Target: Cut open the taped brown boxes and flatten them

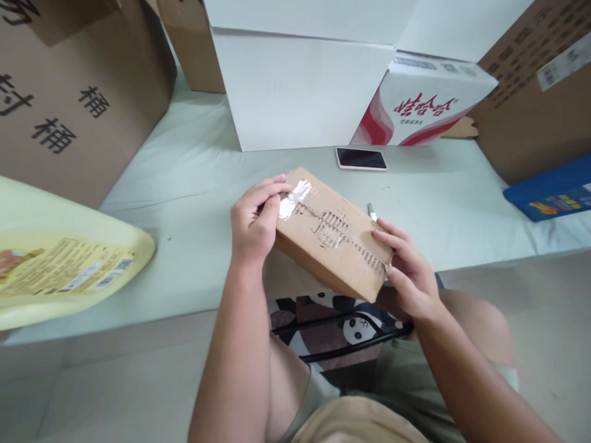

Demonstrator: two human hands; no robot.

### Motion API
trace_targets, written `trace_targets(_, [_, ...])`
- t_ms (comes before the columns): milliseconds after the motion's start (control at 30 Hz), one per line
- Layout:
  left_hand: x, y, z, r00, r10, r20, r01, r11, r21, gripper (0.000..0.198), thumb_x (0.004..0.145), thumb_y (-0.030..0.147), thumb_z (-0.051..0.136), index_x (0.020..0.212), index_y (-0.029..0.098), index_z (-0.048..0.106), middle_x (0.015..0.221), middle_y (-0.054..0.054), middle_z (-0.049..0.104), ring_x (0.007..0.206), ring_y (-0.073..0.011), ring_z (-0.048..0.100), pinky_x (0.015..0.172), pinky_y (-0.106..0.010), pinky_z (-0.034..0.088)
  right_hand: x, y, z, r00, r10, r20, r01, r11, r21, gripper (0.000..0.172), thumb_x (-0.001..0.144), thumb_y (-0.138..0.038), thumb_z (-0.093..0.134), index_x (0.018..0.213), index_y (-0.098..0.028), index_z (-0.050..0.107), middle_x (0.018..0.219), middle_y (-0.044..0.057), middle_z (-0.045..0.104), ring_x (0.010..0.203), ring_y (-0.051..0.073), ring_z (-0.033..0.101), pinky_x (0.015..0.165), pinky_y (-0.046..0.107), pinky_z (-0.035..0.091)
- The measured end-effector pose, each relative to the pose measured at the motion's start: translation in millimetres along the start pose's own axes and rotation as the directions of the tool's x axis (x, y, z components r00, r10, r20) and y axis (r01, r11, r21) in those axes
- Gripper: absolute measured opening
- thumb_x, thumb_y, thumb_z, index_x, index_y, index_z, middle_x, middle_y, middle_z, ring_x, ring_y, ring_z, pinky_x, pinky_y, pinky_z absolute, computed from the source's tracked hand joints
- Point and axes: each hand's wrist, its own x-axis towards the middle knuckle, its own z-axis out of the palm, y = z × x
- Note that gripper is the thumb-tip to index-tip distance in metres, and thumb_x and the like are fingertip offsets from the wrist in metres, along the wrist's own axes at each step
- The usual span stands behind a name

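Note:
A small brown cardboard box is held tilted over the front edge of the bed-like surface, between both hands. Torn, ridged cardboard runs along its top seam, and a shiny piece of clear tape clings near its left end. My left hand grips the left end, thumb and fingers by the tape. My right hand is closed on the right end, fingers on the top and the thumb at the corner. Just beyond the right fingertips lies a small light-coloured object, possibly a cutter, partly hidden.
A phone lies beyond the box. White cartons and a red-and-white carton stand behind it. Large brown cartons flank the sides. A yellow jug is at left, a blue package at right. A panda-print item sits below.

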Motion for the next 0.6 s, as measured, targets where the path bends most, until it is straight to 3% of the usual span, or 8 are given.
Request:
trace_targets(67, [1.7,2.4,-0.1,0.999,-0.042,-0.004,0.042,0.999,0.001,0.027,0.090,0.016,0.060,0.089,0.026,0.084,0.115,-0.002,0.084,0.119,-0.0252,0.076,0.113,-0.045,0.059,-3.2,3.3,-0.3,0.999,0.031,0.012,-0.032,0.999,0.043,0.049,0.104,-0.048,0.060,0.152,-0.037,0.060,0.161,0.008,0.055,0.146,0.033,0.055,0.111,0.048,0.055])
trace_targets(167, [4.1,2.9,-1.2,0.995,-0.099,-0.026,0.098,0.995,-0.028,0.025,0.086,0.017,0.061,0.085,0.026,0.085,0.114,-0.001,0.085,0.118,-0.0264,0.077,0.112,-0.046,0.060,-8.2,12.0,1.3,0.986,0.159,-0.056,-0.149,0.979,0.140,0.061,0.103,-0.054,0.058,0.161,-0.036,0.046,0.162,0.010,0.053,0.125,0.029,0.066,0.097,0.044,0.061])
trace_targets(267, [7.2,-1.1,-6.3,0.983,-0.153,-0.103,0.139,0.982,-0.124,0.022,0.081,0.017,0.065,0.081,0.026,0.084,0.109,-0.002,0.085,0.117,-0.0278,0.077,0.114,-0.048,0.059,-9.9,19.4,3.2,0.904,0.385,-0.185,-0.371,0.922,0.110,0.060,0.100,-0.058,0.060,0.153,-0.030,0.052,0.152,0.013,0.060,0.115,0.027,0.068,0.100,0.047,0.060])
trace_targets(300, [8.4,-3.0,-8.9,0.974,-0.172,-0.148,0.147,0.975,-0.167,0.021,0.080,0.017,0.065,0.080,0.026,0.084,0.107,-0.002,0.085,0.117,-0.0281,0.077,0.115,-0.048,0.058,-9.7,19.9,4.0,0.875,0.451,-0.177,-0.439,0.893,0.100,0.056,0.100,-0.058,0.060,0.147,-0.028,0.057,0.145,0.013,0.065,0.118,0.028,0.067,0.103,0.048,0.059])
trace_targets(367, [10.9,-6.9,-14.4,0.946,-0.227,-0.233,0.171,0.956,-0.238,0.019,0.077,0.018,0.065,0.078,0.025,0.083,0.105,-0.003,0.084,0.116,-0.0284,0.077,0.115,-0.048,0.058,-9.3,17.4,6.8,0.851,0.523,-0.041,-0.513,0.845,0.149,0.050,0.102,-0.057,0.057,0.141,-0.026,0.060,0.134,0.012,0.071,0.125,0.030,0.067,0.109,0.052,0.056])
trace_targets(433, [12.5,-10.5,-19.0,0.916,-0.291,-0.276,0.212,0.935,-0.283,0.018,0.076,0.019,0.065,0.079,0.024,0.082,0.105,-0.004,0.084,0.117,-0.0285,0.076,0.112,-0.046,0.059,-10.1,11.3,11.0,0.870,0.474,0.135,-0.493,0.830,0.263,0.053,0.104,-0.058,0.052,0.147,-0.027,0.055,0.132,0.012,0.074,0.127,0.030,0.069,0.110,0.055,0.056])
trace_targets(467, [12.6,-12.3,-20.4,0.903,-0.323,-0.283,0.237,0.924,-0.299,0.018,0.076,0.020,0.064,0.080,0.024,0.081,0.106,-0.005,0.084,0.118,-0.0283,0.075,0.109,-0.045,0.060,-11.1,7.7,13.2,0.892,0.420,0.168,-0.452,0.834,0.317,0.058,0.104,-0.060,0.052,0.153,-0.029,0.048,0.134,0.012,0.074,0.127,0.030,0.070,0.110,0.055,0.056])
trace_targets(600, [7.5,-21.3,-19.1,0.889,-0.424,-0.176,0.361,0.882,-0.302,0.013,0.082,0.033,0.070,0.081,0.022,0.078,0.092,-0.007,0.081,0.099,-0.0261,0.077,0.079,-0.036,0.066,-13.3,-2.8,16.9,0.970,0.237,0.047,-0.240,0.923,0.300,0.085,0.098,-0.071,0.057,0.168,-0.035,0.025,0.152,0.013,0.064,0.141,0.034,0.063,0.116,0.058,0.053])
